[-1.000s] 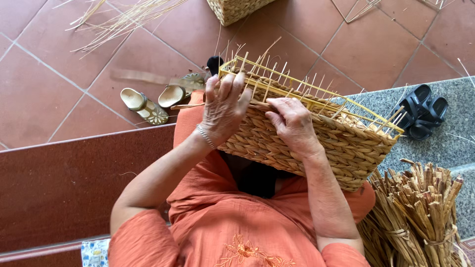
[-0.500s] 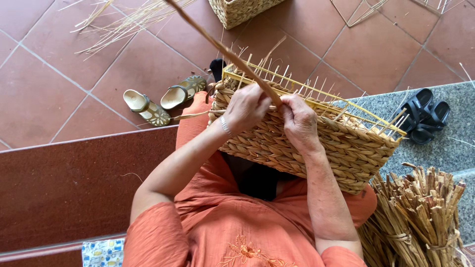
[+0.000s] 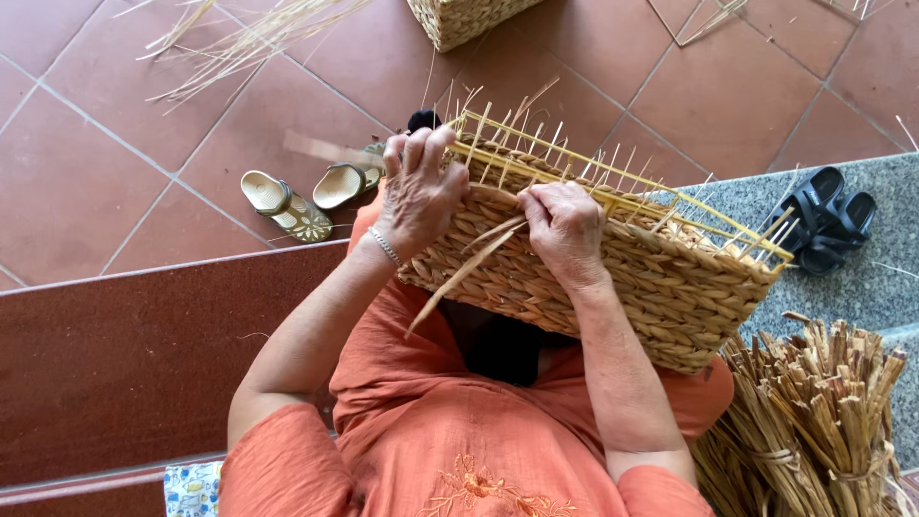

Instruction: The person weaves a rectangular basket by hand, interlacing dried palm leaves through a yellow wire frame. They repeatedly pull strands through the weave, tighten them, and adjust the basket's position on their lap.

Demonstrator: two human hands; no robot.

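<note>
1. A half-woven basket (image 3: 613, 258) rests on the lap of a person in orange clothing; its long axis runs from the far left down to the near right, and its open top, bristling with thin upright stakes (image 3: 574, 172), faces away from the person.
2. The left hand (image 3: 418, 191) lies over the basket's left end, fingers spread and curled across the rim, pressing the weave rather than pinching anything.
3. The right hand (image 3: 567, 233) is closed in a fist on the woven side wall, just right of the left hand, gripping a flat straw strand (image 3: 459, 276).
4. That strand points from the right fist down and to the left, its free tip hanging below the basket's edge over the lap.
5. A bundle of dried stalks (image 3: 814, 421) stands at the near right, touching the basket's lower corner.
6. Two pale sandals (image 3: 306, 196) lie on the red tile floor to the left of the basket; black sandals (image 3: 823, 220) sit on the grey stone step at the far right.
7. Loose straw (image 3: 239, 38) lies scattered at the far left, and a second woven basket (image 3: 459, 19) is at the far edge.
</note>
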